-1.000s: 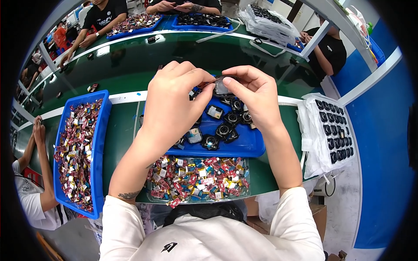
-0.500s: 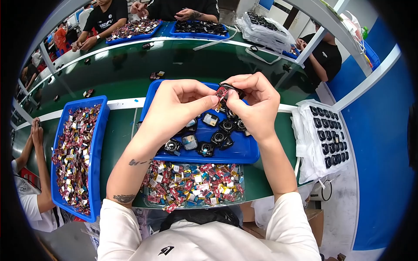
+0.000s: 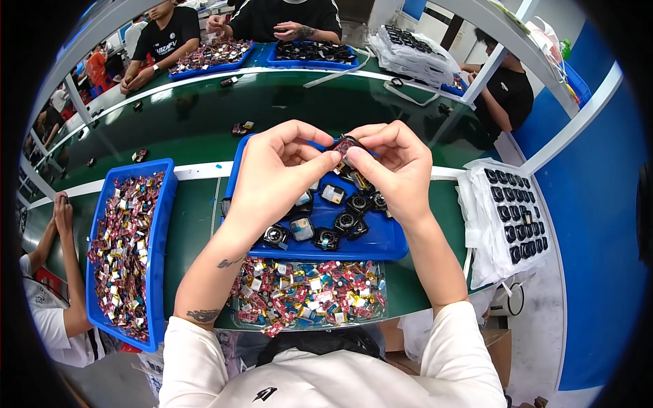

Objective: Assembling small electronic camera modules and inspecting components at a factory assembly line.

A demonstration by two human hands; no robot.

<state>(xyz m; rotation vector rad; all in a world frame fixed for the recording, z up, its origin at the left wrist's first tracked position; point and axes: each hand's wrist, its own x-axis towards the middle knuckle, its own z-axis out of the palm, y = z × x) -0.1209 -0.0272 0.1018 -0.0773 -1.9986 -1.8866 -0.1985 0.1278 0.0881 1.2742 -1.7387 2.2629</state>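
Note:
Above the blue tray (image 3: 391, 246), my two hands meet at a small black smartwatch case with a red circuit board (image 3: 345, 145) showing in it. My right hand (image 3: 400, 168) grips the case between thumb and fingers. My left hand (image 3: 280, 173) pinches the board's edge at the case's left side; the fingertips hide much of both. Below the hands, several black smartwatch cases (image 3: 345, 220) lie loose in the tray, some turned with their round backs up. A clear tray of red boards with yellow and white parts (image 3: 316, 292) sits closest to me.
On the left stands a long blue bin (image 3: 168, 224) heaped with similar boards. White foam trays (image 3: 481, 224) of black cases are stacked at right. Beyond a white rail runs a green conveyor belt (image 3: 299, 102) carrying a few pieces. Co-workers sit across it and at far left.
My hands have come slightly lower with the case and board still between them. The whole view has shifted a little, and pieces on the belt sit in slightly different places.

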